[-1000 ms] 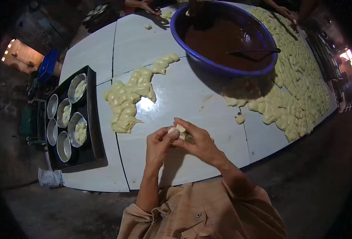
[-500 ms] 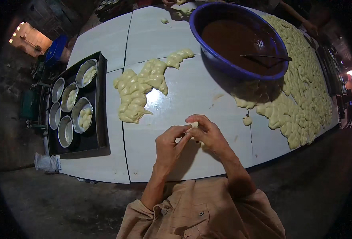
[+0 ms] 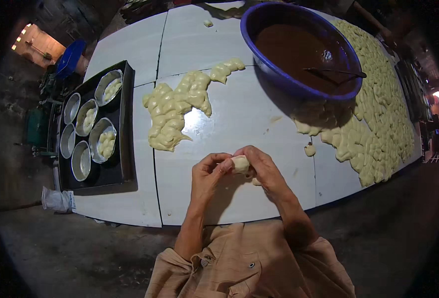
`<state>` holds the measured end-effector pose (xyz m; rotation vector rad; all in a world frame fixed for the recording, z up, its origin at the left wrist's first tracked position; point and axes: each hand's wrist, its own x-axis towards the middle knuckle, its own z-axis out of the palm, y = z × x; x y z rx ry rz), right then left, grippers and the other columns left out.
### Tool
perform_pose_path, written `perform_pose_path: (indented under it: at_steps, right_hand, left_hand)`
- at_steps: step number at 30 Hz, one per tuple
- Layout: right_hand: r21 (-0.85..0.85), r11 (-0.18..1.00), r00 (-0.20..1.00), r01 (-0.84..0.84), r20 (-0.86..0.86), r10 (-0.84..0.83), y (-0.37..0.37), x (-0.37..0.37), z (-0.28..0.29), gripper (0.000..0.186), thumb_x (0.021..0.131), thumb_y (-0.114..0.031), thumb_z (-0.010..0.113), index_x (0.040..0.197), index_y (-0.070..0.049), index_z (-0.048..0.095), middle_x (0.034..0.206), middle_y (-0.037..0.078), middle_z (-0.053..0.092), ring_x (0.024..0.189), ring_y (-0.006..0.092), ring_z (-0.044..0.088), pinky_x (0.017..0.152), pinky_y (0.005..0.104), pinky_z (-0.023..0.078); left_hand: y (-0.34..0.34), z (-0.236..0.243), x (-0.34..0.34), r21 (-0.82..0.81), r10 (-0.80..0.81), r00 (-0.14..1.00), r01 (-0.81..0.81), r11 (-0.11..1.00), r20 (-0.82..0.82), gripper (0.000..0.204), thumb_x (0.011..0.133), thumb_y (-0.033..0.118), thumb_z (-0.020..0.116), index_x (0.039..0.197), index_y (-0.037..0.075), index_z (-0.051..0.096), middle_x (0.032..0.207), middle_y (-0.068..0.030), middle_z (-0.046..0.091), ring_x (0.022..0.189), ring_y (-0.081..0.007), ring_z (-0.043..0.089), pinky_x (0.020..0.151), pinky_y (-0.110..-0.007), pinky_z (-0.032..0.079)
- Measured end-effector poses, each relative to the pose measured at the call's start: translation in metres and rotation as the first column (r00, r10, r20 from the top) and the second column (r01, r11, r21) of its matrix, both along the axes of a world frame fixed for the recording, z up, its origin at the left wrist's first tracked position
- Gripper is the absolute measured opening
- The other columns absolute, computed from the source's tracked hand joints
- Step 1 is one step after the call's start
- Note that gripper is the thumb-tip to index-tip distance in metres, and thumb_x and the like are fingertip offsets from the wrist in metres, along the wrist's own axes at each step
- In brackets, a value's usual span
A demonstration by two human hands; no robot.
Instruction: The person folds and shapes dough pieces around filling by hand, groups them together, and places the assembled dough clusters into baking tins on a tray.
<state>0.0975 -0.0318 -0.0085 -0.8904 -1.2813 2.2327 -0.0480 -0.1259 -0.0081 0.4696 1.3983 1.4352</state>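
Between my two hands, above the front of the white table (image 3: pixel 279 188), is a small pale piece of dough (image 3: pixel 240 164). My left hand (image 3: pixel 209 173) pinches its left side with thumb and fingers. Closed on its right side is my right hand (image 3: pixel 262 169). Another bit of dough (image 3: pixel 257 182) shows beneath the right hand. Farther off to the left lies a joined cluster of shiny dough pieces (image 3: pixel 172 111). One small dough piece (image 3: pixel 309 149) with a dark spot sits alone to the right.
At the left, a black tray (image 3: pixel 126 124) holds several oval metal tins, some with dough balls inside. A large blue basin (image 3: pixel 299 91) of brown filling (image 3: pixel 294 54) stands at the back right, a dark utensil (image 3: pixel 334 72) across it. Beyond spreads a wide sheet of dough pieces (image 3: pixel 378 114).
My hands have drawn slightly apart, and more of the dough between them shows. The far person's hand at the table's back edge is no longer visible.
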Motion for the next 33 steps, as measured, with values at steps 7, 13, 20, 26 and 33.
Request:
perform_pose_path:
  at_steps: [7,13,20,26,33]
  right_hand:
    - [-0.006,0.999,0.998,-0.049,0.033,0.050,0.000,-0.002,0.003,0.020,0.097,-0.020,0.062,0.106,-0.003,0.059,0.093,0.002,0.063,0.083,0.0082,0.060,0.072,0.0214,0.049]
    - [-0.047,0.997,0.993,-0.063,0.095,0.067,0.001,0.021,0.010,0.016,0.090,-0.019,0.069,0.095,-0.004,0.064,0.081,0.001,0.063,0.071,0.0076,0.058,0.063,0.0228,0.048]
    - [0.012,0.982,0.982,0.187,-0.038,-0.186,0.011,0.017,0.017,0.029,0.093,-0.012,0.062,0.121,-0.002,0.056,0.105,0.005,0.061,0.092,0.0110,0.059,0.077,0.0244,0.052]
    - [0.087,0.936,0.932,0.342,0.093,-0.350,0.010,0.020,0.005,0.021,0.089,-0.003,0.066,0.109,-0.005,0.061,0.102,0.004,0.065,0.090,0.0081,0.061,0.078,0.0225,0.051]
    - [-0.003,0.930,0.927,0.368,-0.076,-0.367,0.010,0.007,0.004,0.017,0.089,-0.006,0.069,0.104,-0.003,0.062,0.090,0.005,0.065,0.075,0.0099,0.062,0.065,0.0229,0.056]
  left_hand:
    - [-0.001,0.000,-0.010,0.012,-0.103,0.993,0.104,0.995,-0.058,0.025,0.086,0.008,0.074,0.108,-0.002,0.067,0.084,-0.0053,0.071,0.077,-0.0075,0.065,0.065,-0.019,0.049]
    - [-0.012,-0.012,-0.041,0.036,0.106,0.898,-0.100,0.994,-0.428,0.019,0.089,0.009,0.071,0.101,-0.005,0.070,0.087,-0.0037,0.069,0.080,-0.0100,0.063,0.073,-0.024,0.051]
    - [-0.015,-0.043,-0.117,-0.039,-0.040,-0.001,-0.224,0.974,-0.999,0.028,0.089,0.018,0.068,0.117,0.015,0.069,0.132,-0.0229,0.052,0.119,-0.0380,0.050,0.097,-0.052,0.042]
    - [-0.023,-0.048,-0.091,-0.247,-0.232,0.086,-0.270,0.931,-0.969,0.065,0.093,0.031,0.062,0.149,0.010,0.036,0.153,-0.0323,0.022,0.142,-0.0460,0.023,0.109,-0.068,0.020]
    - [0.031,0.000,0.005,0.049,-0.204,0.952,0.220,0.974,-0.229,0.044,0.083,0.015,0.077,0.120,-0.004,0.064,0.111,-0.0125,0.067,0.102,-0.0155,0.062,0.084,-0.027,0.052]
